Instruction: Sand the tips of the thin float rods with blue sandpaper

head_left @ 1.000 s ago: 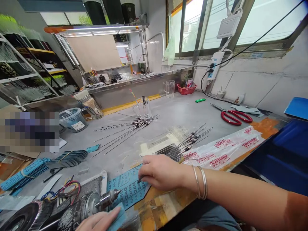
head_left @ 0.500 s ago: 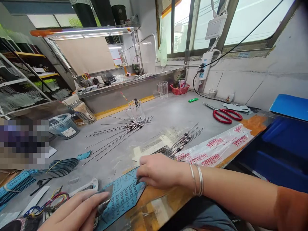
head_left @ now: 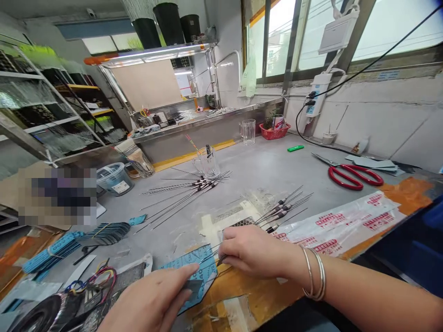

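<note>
My right hand [head_left: 252, 251] pinches a thin dark rod [head_left: 220, 260] over a sheet of blue abrasive paper [head_left: 204, 267]. Two metal bangles circle that wrist. My left hand [head_left: 148, 299] lies at the paper's lower edge, its fingers shut on a small dark abrasive piece [head_left: 192, 286]. Several slender rods with dark collars [head_left: 183, 196] fan out on the grey bench, and a smaller bunch [head_left: 280, 210] rests on a honeycomb mesh pad [head_left: 242, 223]. A black motor housing [head_left: 41, 317] sits at the lower left, partly hidden by my left hand.
Red-handled scissors [head_left: 353, 177] lie at the right, near a printed plastic sheet [head_left: 339, 226]. A glass mug holding rods [head_left: 206, 162], a plastic tub [head_left: 114, 179] and bundled blue abrasive strips [head_left: 51, 251] stand on the bench. Coloured wires [head_left: 93, 281] lie by the motor.
My left hand has moved from the motor's chuck onto the blue paper, now with a dark piece. My right hand has shifted slightly right, and the view has turned.
</note>
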Motion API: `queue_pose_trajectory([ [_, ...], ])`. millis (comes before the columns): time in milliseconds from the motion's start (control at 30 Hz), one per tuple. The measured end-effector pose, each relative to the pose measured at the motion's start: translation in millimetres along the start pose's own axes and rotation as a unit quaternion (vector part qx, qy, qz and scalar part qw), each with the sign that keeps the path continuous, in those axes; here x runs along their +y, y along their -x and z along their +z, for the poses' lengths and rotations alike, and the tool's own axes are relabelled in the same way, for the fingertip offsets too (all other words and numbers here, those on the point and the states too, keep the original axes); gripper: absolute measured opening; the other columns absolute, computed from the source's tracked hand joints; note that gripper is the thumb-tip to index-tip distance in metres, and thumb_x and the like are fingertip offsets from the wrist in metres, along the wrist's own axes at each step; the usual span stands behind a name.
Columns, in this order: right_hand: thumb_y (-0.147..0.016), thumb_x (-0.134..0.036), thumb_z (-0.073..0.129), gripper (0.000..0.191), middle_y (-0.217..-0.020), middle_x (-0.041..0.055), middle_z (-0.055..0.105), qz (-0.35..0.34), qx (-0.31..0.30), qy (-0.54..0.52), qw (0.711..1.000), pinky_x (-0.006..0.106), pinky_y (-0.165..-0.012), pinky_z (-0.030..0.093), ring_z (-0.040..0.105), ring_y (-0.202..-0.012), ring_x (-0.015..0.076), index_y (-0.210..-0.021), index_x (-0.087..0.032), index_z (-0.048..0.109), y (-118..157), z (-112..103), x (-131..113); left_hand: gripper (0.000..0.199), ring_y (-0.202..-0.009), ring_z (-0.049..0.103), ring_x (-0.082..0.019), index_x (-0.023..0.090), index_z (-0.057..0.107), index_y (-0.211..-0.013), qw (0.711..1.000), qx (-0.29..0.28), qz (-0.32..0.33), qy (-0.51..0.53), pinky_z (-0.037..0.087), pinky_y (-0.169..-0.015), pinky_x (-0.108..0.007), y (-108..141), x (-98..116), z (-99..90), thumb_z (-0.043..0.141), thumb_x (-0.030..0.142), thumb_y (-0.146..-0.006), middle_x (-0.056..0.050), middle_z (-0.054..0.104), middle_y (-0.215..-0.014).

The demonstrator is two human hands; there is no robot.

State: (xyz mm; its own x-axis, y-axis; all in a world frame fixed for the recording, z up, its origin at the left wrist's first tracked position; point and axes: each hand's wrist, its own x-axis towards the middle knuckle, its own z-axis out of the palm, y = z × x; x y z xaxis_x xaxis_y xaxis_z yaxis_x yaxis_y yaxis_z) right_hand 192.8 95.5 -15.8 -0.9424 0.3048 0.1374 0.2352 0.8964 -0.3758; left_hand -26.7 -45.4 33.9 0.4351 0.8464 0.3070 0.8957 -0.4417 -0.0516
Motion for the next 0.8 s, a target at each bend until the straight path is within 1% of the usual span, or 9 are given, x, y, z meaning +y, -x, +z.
queue_pose_trajectory([
  [133, -0.092, -0.023, 0.053, 0.014, -0.087, 0.0031, 0.059, 0.009, 0.003, -0.023, 1.000, 0.024, -0.065, 0.037, 0.053, -0.075, 0.0136, -0.090, -0.018, 0.066, 11.5, -4.3, 15.1, 0.018, -0.065, 0.069, -0.010, 0.033, 0.062, -0.104, 0.998, -0.050, -0.015, 0.031, 0.055, -0.058, -0.016, -7.8, 0.9, 3.3, 0.048, 0.036, -0.094, 0.007, 0.071, -0.077],
  [233, -0.090, -0.018, 0.054, 0.013, -0.086, 0.0032, 0.058, 0.040, 0.014, -0.040, 0.998, 0.024, -0.066, 0.038, 0.053, -0.076, 0.0132, -0.091, -0.018, 0.067, 29.8, -13.7, 31.2, 0.024, -0.081, 0.070, -0.016, 0.033, 0.061, -0.113, 0.997, -0.059, -0.040, 0.007, 0.058, -0.067, -0.024, -7.5, -4.3, 11.6, 0.054, 0.036, -0.090, 0.002, 0.072, -0.094],
  [300, -0.088, -0.016, 0.054, 0.013, -0.085, 0.0030, 0.058, 0.054, 0.026, -0.044, 0.997, 0.024, -0.065, 0.037, 0.053, -0.075, 0.0131, -0.090, -0.018, 0.067, 38.5, -17.6, 36.4, 0.025, -0.081, 0.070, -0.018, 0.031, 0.063, -0.112, 0.995, -0.087, -0.040, -0.005, 0.059, -0.067, -0.028, -8.7, -5.7, 19.0, 0.050, 0.031, -0.092, 0.000, 0.072, -0.095],
  [367, -0.087, -0.016, 0.053, 0.013, -0.085, 0.0030, 0.057, 0.055, 0.033, -0.044, 0.997, 0.024, -0.064, 0.036, 0.053, -0.075, 0.0132, -0.089, -0.018, 0.066, 42.3, -18.1, 37.3, 0.031, -0.075, 0.070, -0.019, 0.030, 0.064, -0.112, 0.990, -0.134, -0.049, -0.009, 0.057, -0.064, -0.030, -11.5, -3.9, 25.0, 0.042, 0.022, -0.093, 0.000, 0.073, -0.086],
  [433, -0.087, -0.016, 0.052, 0.013, -0.086, 0.0030, 0.057, 0.049, 0.035, -0.044, 0.997, 0.024, -0.063, 0.036, 0.052, -0.075, 0.0133, -0.088, -0.018, 0.065, 42.5, -16.0, 36.2, 0.034, -0.072, 0.069, -0.021, 0.029, 0.064, -0.114, 0.981, -0.178, -0.082, -0.010, 0.056, -0.062, -0.033, -14.9, 0.3, 28.1, 0.039, 0.019, -0.094, -0.001, 0.072, -0.080],
  [500, -0.087, -0.016, 0.052, 0.013, -0.085, 0.0027, 0.057, 0.043, 0.034, -0.042, 0.998, 0.024, -0.063, 0.035, 0.052, -0.074, 0.0132, -0.087, -0.018, 0.064, 41.1, -13.1, 35.3, 0.032, -0.078, 0.070, -0.023, 0.029, 0.064, -0.114, 0.970, -0.203, -0.135, 0.003, 0.056, -0.065, -0.035, -18.2, 5.4, 29.2, 0.040, 0.022, -0.094, -0.001, 0.074, -0.086],
  [567, -0.086, -0.017, 0.052, 0.012, -0.084, 0.0023, 0.057, 0.038, 0.034, -0.036, 0.998, 0.024, -0.062, 0.034, 0.051, -0.073, 0.0130, -0.085, -0.018, 0.064, 39.2, -10.4, 34.9, 0.029, -0.086, 0.070, -0.023, 0.029, 0.066, -0.110, 0.959, -0.213, -0.185, 0.031, 0.056, -0.072, -0.036, -21.4, 9.9, 30.0, 0.042, 0.025, -0.094, -0.001, 0.074, -0.094],
  [633, -0.086, -0.017, 0.052, 0.012, -0.084, 0.0020, 0.057, 0.030, 0.040, -0.038, 0.998, 0.024, -0.061, 0.034, 0.051, -0.073, 0.0129, -0.086, -0.019, 0.064, 37.2, -8.0, 34.4, 0.028, -0.091, 0.070, -0.023, 0.030, 0.067, -0.107, 0.952, -0.216, -0.212, 0.050, 0.055, -0.076, -0.037, -24.7, 13.4, 31.5, 0.043, 0.026, -0.094, -0.001, 0.074, -0.100],
  [800, -0.085, -0.017, 0.054, 0.012, -0.082, 0.0027, 0.059, 0.019, 0.068, -0.052, 0.996, 0.024, -0.061, 0.034, 0.052, -0.072, 0.0133, -0.084, -0.018, 0.066, 36.6, -3.8, 35.1, 0.026, -0.087, 0.070, -0.020, 0.031, 0.067, -0.098, 0.949, -0.218, -0.218, 0.070, 0.053, -0.075, -0.034, -36.3, 19.9, 37.0, 0.044, 0.024, -0.093, 0.003, 0.074, -0.093],
])
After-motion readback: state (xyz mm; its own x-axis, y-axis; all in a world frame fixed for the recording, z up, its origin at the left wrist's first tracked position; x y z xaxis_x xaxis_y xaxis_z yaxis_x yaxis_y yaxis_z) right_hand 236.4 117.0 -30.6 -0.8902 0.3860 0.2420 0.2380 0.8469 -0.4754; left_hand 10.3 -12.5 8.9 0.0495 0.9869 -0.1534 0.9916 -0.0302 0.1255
